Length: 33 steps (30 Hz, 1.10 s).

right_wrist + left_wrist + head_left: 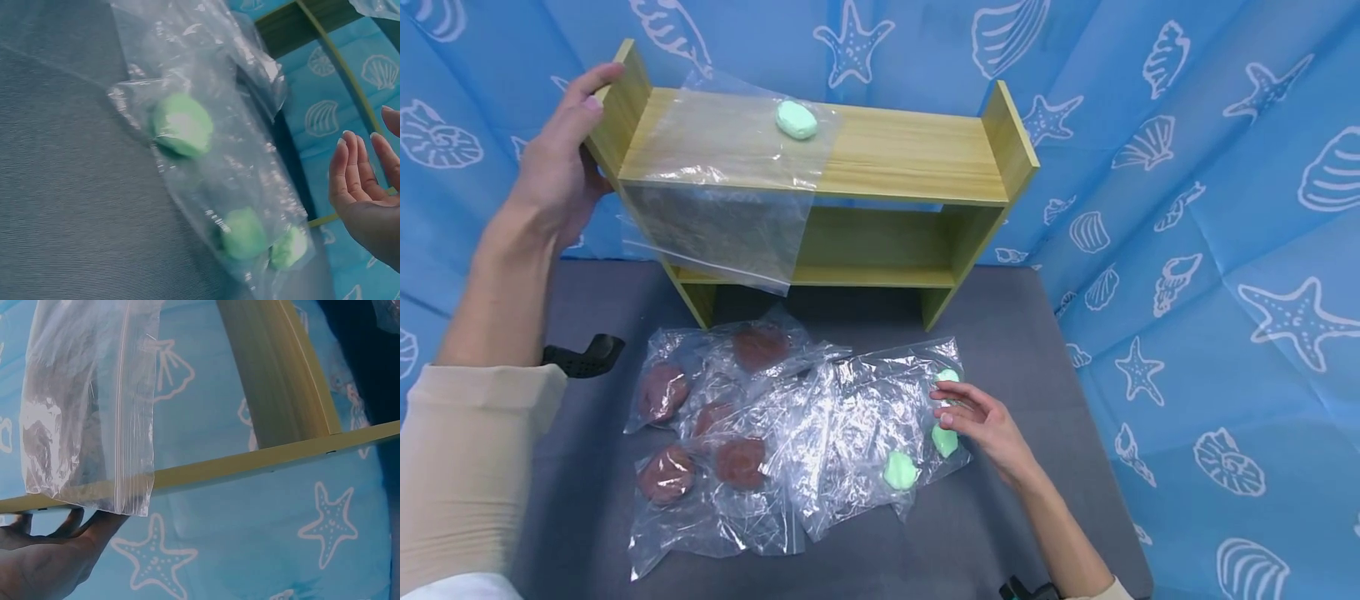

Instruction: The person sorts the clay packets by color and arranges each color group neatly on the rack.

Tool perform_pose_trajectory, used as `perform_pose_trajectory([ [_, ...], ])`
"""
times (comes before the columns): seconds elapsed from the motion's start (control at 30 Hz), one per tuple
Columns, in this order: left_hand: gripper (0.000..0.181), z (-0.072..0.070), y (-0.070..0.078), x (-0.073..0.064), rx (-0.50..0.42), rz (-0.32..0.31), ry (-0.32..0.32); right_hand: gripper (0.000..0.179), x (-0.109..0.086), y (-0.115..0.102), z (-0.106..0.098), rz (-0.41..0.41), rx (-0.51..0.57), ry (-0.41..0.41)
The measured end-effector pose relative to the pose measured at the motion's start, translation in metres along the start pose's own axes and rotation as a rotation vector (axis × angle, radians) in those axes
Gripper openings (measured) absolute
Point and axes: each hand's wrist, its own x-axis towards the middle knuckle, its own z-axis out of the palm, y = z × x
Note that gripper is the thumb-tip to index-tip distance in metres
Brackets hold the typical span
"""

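Observation:
My left hand (561, 154) holds the left side panel of a small wooden shelf (917, 150), its fingers against the panel's outer face and edge. A clear zip bag (722, 225) with a pale green lump (796, 120) drapes over the top board and hangs down in front. In the left wrist view, the bag's zip strip (128, 412) hangs near the fingers. My right hand (988, 425), fingers loosely bent and holding nothing, hovers over clear bags with green lumps (900, 471). The right wrist view shows that hand (369, 187) apart from the bags.
Several clear bags with reddish-brown lumps (741, 463) lie on the grey table (1015, 333), left of the green ones and overlapping them. Behind the shelf and along the right side hangs a blue curtain (1225, 250) with white shell and starfish prints.

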Motion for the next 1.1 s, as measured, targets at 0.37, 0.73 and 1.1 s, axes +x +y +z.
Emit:
perform_pose_trajectory([
  [0.37,0.045,0.001,0.0,0.0,0.035,0.0,0.015,0.056,-0.011,0.031,0.007,0.05,-0.03,-0.015],
  [0.73,0.045,0.003,0.0,0.001,0.04,-0.009,0.025,0.057,-0.017,0.057,0.016,0.107,-0.125,-0.022],
  [1.1,0.045,0.003,0.0,-0.001,0.037,-0.005,0.029,0.055,-0.021,0.066,0.03,0.088,-0.2,-0.048],
])
